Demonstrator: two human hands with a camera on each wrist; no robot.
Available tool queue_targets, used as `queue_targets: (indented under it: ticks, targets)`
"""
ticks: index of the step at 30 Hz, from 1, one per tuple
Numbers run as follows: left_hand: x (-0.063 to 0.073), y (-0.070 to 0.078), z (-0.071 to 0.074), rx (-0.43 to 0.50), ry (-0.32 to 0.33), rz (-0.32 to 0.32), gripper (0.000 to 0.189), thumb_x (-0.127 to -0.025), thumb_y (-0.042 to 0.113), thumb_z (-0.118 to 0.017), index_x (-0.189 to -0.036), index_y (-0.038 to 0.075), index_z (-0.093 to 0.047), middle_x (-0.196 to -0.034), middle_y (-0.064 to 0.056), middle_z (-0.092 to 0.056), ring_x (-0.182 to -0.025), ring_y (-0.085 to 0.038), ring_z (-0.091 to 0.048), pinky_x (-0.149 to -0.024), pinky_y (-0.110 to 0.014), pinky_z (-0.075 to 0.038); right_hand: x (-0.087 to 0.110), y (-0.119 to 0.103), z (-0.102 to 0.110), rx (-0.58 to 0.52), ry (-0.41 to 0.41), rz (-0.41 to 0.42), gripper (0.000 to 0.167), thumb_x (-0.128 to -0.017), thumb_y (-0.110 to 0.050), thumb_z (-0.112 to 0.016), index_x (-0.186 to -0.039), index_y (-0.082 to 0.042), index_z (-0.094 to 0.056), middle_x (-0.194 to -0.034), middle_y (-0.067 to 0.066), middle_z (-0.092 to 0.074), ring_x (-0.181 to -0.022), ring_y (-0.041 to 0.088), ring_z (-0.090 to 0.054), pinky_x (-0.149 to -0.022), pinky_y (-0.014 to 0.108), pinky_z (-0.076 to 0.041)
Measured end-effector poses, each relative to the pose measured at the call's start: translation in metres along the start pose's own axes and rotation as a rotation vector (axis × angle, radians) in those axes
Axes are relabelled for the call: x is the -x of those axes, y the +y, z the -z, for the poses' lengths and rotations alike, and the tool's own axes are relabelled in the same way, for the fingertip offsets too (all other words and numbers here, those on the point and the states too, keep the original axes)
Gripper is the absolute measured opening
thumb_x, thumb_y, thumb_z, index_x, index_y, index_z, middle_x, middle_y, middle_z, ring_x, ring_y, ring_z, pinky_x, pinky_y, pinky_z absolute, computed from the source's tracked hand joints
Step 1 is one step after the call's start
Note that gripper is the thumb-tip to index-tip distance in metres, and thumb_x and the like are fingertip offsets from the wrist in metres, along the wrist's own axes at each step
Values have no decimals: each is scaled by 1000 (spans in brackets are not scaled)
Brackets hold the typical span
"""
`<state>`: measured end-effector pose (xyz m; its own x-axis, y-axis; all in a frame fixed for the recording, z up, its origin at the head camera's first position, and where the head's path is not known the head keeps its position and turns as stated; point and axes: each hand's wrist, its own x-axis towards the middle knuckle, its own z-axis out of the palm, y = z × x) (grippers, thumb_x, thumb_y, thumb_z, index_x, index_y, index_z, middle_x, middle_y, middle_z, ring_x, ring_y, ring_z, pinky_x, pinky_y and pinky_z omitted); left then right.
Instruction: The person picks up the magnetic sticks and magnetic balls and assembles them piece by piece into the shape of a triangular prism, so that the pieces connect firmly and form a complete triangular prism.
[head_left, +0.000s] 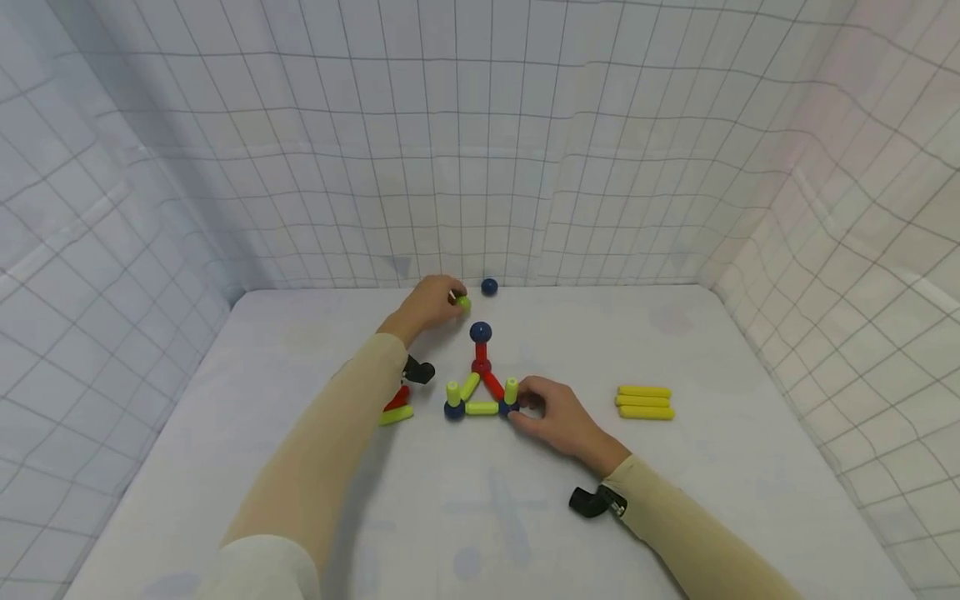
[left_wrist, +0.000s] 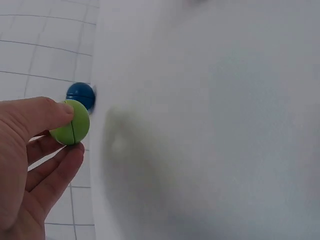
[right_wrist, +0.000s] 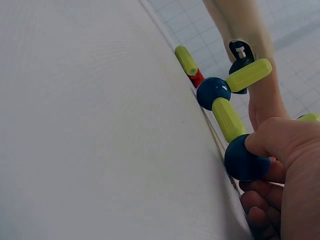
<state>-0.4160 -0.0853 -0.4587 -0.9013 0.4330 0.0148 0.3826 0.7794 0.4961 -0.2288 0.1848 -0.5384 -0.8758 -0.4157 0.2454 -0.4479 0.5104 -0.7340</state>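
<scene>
At the back of the table my left hand (head_left: 433,302) pinches a lime-green ball (left_wrist: 73,123) between thumb and fingertips. Just past it sits a dark blue ball (left_wrist: 81,95). In the middle lies a triangle of rods and balls: two lime rods and a red rod (head_left: 493,384) joined by two blue balls and a red ball (head_left: 482,366). A short lime rod stands upright on each front blue ball. From the red ball a red rod leads to another blue ball (head_left: 481,332). My right hand (head_left: 557,417) grips the front right blue ball (right_wrist: 245,158) with thumb and fingers.
Several yellow rods (head_left: 645,402) lie side by side on the right. Near the left forearm lie a lime rod (head_left: 396,415) and red pieces (head_left: 397,398), partly hidden by the sleeve. White grid-patterned cloth (head_left: 480,150) walls the table at the back and sides.
</scene>
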Motion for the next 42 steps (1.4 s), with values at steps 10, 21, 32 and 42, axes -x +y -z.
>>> queue_targets:
  ticks: [10, 21, 32, 42]
  targets:
    - [29, 10, 19, 162, 104, -55, 38, -101, 15, -77, -137, 4, -71, -127, -12, -71, -115, -29, -67, -103, -45, -55, -1, -3, 1, 2, -4, -6, 19, -97, -19, -82, -112, -18, -71, -103, -9, -68, -93, 13, -63, -85, 35, -56]
    - [83, 23, 33, 306, 200, -184, 32, -99, 12, -79, -130, 7, -75, -124, -5, -73, -109, -24, -70, -104, -48, -54, 0, -3, 1, -4, 9, -3, 19, -96, -20, -83, -110, -20, -71, -101, -10, -66, -92, 14, -62, -84, 35, -55]
    - [128, 45, 42, 296, 240, -306, 30, -97, 8, -81, -127, 8, -76, -117, 0, -73, -101, -20, -69, -102, -45, -57, 0, -2, 0, -9, 0, 1, 19, -97, -21, -83, -110, -21, -70, -101, -10, -66, -92, 14, -61, -83, 34, -55]
    - [157, 57, 59, 267, 212, -374, 30, -96, 9, -83, -125, 10, -77, -116, 4, -74, -98, -18, -68, -98, -44, -58, 1, -3, 0, -18, 2, 14, 19, -96, -20, -83, -111, -20, -71, -101, -8, -67, -92, 14, -62, -83, 35, -55]
